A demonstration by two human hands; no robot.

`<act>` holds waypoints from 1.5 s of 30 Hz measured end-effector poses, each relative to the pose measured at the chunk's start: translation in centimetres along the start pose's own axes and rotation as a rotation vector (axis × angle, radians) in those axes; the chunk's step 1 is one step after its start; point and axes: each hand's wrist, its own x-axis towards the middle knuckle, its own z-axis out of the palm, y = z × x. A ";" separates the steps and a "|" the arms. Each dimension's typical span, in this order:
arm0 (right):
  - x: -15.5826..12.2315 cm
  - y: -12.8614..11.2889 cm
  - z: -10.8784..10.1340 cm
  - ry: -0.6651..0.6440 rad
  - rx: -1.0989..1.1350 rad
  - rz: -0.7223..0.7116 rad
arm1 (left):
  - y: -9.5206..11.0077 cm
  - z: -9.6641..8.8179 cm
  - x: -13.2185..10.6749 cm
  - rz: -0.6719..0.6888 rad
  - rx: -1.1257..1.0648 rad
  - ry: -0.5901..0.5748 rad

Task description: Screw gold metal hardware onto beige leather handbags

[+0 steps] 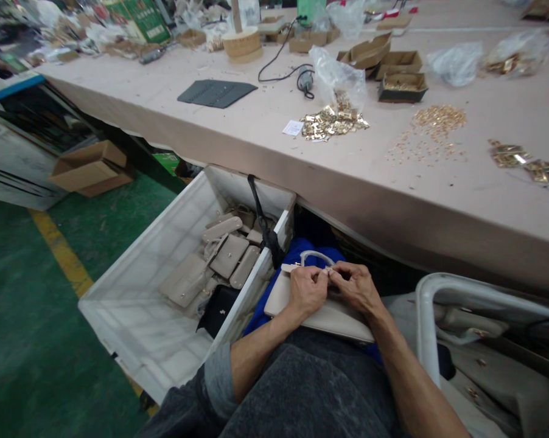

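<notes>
A cream handbag (pixel 281 295) lies across my lap on blue cloth, its curved carrying handle (pixel 314 253) standing up at the far edge. My left hand (pixel 307 290) rests on the bag's top, thumb and fingers pinched at the near end of that handle. Close against it, my right hand (pixel 355 286) is also closed in a pinch at the same spot. The fingertips of both hands meet there, over a small pale fitting too hidden to make out. My hands cover much of the bag's upper edge.
Left of me stands a white crate (pixel 137 243) holding several beige bags and a black one. Another white bin (pixel 427 322) with bags is at right. On the table (pixel 265 137) lie gold fittings (pixel 332 123), scattered small metal pieces (pixel 439 118) and a dark grey board (pixel 217 93).
</notes>
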 end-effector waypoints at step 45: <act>0.4 3.1 0.7 -0.033 0.175 0.134 | -1.3 0.4 0.5 -0.222 -0.227 -0.196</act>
